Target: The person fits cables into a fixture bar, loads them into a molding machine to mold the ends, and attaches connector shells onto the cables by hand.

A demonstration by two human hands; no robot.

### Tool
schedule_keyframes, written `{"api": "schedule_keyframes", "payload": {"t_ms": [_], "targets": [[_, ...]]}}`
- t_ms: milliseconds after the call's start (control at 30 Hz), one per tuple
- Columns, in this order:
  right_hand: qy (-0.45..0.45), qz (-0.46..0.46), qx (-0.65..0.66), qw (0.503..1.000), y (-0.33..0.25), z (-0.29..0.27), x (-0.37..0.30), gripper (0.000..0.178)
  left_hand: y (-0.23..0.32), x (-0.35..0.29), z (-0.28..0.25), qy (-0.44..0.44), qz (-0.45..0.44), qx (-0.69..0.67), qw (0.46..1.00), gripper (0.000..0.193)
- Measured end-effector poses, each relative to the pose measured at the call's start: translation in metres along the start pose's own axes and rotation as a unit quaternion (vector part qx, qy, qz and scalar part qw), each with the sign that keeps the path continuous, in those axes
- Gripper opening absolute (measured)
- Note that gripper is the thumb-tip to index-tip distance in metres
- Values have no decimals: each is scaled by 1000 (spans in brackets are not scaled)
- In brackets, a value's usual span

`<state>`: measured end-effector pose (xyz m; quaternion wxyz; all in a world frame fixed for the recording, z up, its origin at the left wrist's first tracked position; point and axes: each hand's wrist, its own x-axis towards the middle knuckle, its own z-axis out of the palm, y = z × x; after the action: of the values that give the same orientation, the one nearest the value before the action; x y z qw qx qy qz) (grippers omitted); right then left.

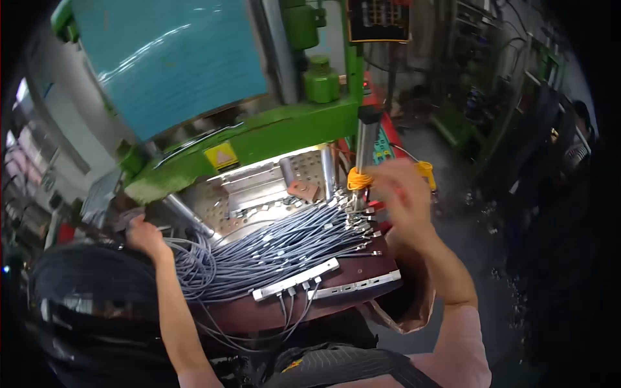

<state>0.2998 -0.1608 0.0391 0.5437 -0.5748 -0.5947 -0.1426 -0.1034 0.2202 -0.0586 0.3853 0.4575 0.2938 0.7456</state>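
A wide bundle of grey cables (278, 249) with metal-ended plugs lies across the brown work surface (226, 317). At its left end my left hand (147, 238) has its fingers closed. Whatever they hold is too unclear to name, though grey strands run close by. My right hand (404, 197) is raised at the right, beside a bunch of orange-yellow ties (358, 180) around an upright metal post (367, 145). Motion smears its fingers, so I cannot tell whether it grips a tie.
Beyond the cables stands a green press (259, 132) with a blue-green panel (174, 64) and a lit metal bed (259, 194). Two slotted metal bars (294, 281) lie near the front edge. An open brown bag (414, 310) hangs or stands at the right, below the surface.
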Motion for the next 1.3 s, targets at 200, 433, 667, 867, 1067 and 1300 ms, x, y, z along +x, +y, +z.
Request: {"api": "schedule_keyframes", "payload": {"t_ms": [200,433,667,867,1067,1300], "targets": [[117,-5,-7,993,-6,-26,52,18,-46,-40,30,-7,-283,-74,956,34],[-216,207,296,907,-43,72,0,29,82,-158,82,-73,-323,-84,940,32],[-405,281,337,802,-63,201,-49,48,93,-260,61,-400,-140,228,877,26],[-452,408,388,692,-31,219,-25,40,86,-72,25,-301,-118,164,932,28],[-523,319,357,705,-43,216,-19,41,-87,34,24,-251,-252,703,616,39],[-504,408,364,668,-28,193,-24,40,-123,36,63,-237,-486,570,618,43]]}}
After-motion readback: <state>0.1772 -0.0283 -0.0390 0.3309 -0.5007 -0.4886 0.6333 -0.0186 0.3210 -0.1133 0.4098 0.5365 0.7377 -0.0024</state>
